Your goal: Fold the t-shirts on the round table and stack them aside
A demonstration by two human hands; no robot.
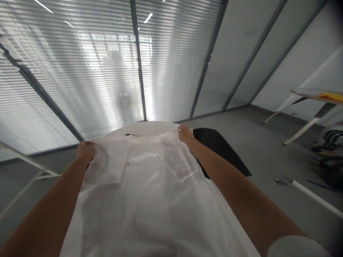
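A thin white garment point(150, 192) lies spread over a pale table with a rounded far end point(150, 126). Two squarish flaps, perhaps sleeves, are folded onto it, a left flap point(109, 164) and a right flap point(178, 159). My left hand point(86, 151) is closed on the garment's far left corner. At the far right corner, my right hand point(185, 134) pinches the fabric's edge. Between both hands the far edge runs fairly straight. Part of a flat black piece point(221, 151) sticks out to the right, beside my right forearm. The garment's near end runs out of view.
Glass partitions with blinds point(166, 71) stand beyond the table. At right there is another table point(313, 94) with a yellow item, and dark cables point(332, 142) nearby. A white bar point(316, 198) is low on the right. A white frame point(29, 160) stands at left.
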